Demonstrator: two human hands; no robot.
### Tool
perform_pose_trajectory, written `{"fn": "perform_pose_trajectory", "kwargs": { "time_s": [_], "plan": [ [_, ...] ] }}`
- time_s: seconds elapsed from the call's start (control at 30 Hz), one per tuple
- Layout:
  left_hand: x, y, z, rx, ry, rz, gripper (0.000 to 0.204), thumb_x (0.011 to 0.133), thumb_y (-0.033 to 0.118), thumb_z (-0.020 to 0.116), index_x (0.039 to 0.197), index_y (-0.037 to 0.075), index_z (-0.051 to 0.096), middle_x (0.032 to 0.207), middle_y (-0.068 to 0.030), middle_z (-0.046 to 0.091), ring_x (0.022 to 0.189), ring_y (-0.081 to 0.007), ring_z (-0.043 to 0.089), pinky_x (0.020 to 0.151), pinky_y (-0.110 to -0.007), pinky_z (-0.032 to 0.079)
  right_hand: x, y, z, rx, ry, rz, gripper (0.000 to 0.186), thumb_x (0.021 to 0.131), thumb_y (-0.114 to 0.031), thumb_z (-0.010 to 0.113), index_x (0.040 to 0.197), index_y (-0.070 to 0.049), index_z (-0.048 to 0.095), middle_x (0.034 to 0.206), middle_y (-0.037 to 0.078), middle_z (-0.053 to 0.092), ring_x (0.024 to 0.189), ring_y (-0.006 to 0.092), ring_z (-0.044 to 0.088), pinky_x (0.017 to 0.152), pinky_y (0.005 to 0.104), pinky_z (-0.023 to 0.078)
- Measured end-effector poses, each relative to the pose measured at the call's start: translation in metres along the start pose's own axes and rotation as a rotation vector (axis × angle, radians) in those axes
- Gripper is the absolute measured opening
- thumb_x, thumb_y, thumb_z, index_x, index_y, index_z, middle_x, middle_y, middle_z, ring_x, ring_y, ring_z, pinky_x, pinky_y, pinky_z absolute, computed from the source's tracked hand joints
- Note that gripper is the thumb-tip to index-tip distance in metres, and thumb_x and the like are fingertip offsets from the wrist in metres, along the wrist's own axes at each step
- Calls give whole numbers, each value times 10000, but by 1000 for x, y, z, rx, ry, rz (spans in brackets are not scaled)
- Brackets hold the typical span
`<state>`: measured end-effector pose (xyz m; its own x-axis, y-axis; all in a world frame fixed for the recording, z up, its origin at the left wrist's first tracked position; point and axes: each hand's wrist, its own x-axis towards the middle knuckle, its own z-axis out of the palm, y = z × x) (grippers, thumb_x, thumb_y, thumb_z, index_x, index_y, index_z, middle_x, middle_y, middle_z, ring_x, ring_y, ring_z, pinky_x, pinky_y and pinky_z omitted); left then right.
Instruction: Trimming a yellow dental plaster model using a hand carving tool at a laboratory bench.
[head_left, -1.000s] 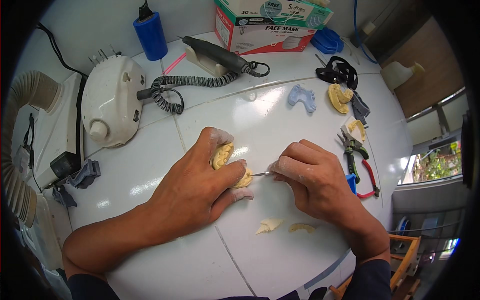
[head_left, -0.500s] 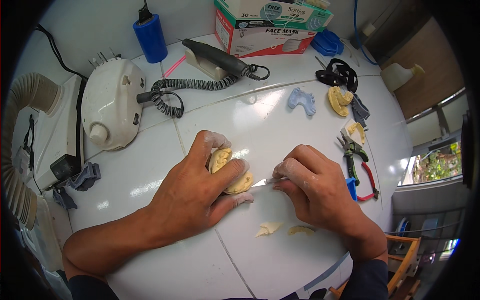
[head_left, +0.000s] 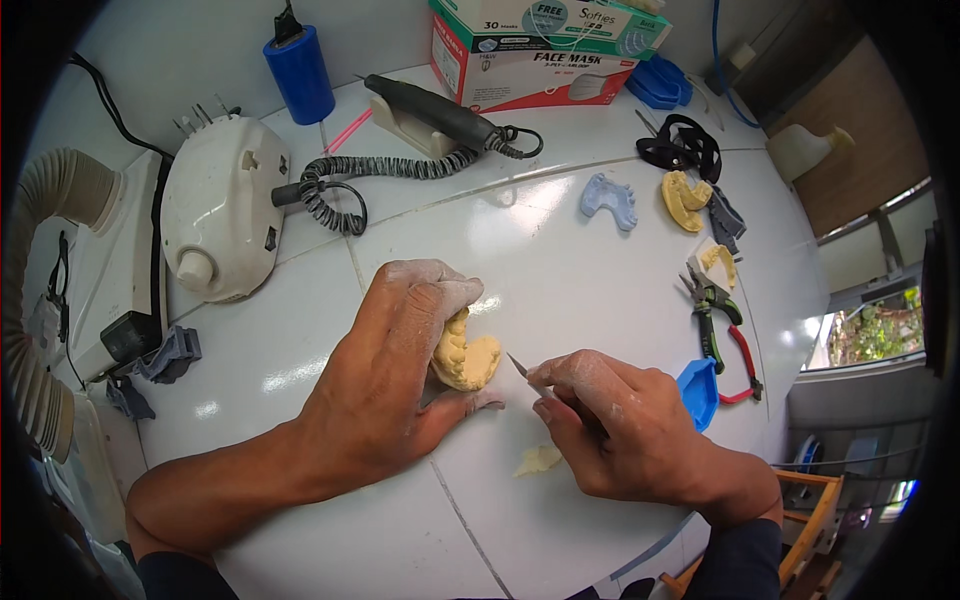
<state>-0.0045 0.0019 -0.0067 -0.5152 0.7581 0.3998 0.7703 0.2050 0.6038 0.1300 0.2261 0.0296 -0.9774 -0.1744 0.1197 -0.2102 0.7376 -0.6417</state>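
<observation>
My left hand (head_left: 375, 365) is closed around a pale yellow plaster dental cast (head_left: 470, 362), its row of teeth showing between fingers and thumb. Powder whitens my fingertips. My right hand (head_left: 625, 425) pinches a small knife (head_left: 517, 365); its pointed blade sticks out toward the cast, a short gap away, and most of its handle is hidden in the fingers. On the white tiled table below lies a pale plaster scrap (head_left: 538, 461), partly near my right fingers.
A white control box (head_left: 225, 215) and a corded handpiece (head_left: 430, 110) stand at the back left. Along the right lie a blue-grey dental impression (head_left: 608, 202), a yellow cast (head_left: 684, 200), pliers (head_left: 708, 315) and a blue tray (head_left: 698, 393). Mask boxes (head_left: 535, 75) stand behind.
My right hand has drawn back toward me, moving the blade off the cast and covering the second scrap. My left fingers have shifted and the cast has turned, showing its teeth and flat middle.
</observation>
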Motion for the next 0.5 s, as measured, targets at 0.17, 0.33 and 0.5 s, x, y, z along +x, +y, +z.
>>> {"fn": "perform_pose_trajectory", "kwargs": {
  "time_s": [0.17,0.33,0.5],
  "plan": [
    [1,-1,2,-38,18,56,890,704,245,1054,1432,6,602,1348,-218,646,1235,-389,647,997,-456,589,4,2,1,76,22,30,295,918,35,714,1198,-8,633,946,164,712,640,347,696,573,434,571],
    [-1,-2,2,-31,20,107,899,679,251,1064,1431,15,632,1337,-229,651,1188,-355,661,939,-443,608,6,1,-4,173,-5,152,228,895,30,698,1102,-12,612,723,121,684,593,320,700,575,393,554],
    [-3,0,1,-45,2,102,856,673,236,1074,1393,13,668,1307,-221,634,1144,-338,656,917,-423,604,5,4,-2,217,0,120,184,902,45,693,1075,29,633,732,132,707,587,254,715,571,344,548]
  ]
}}
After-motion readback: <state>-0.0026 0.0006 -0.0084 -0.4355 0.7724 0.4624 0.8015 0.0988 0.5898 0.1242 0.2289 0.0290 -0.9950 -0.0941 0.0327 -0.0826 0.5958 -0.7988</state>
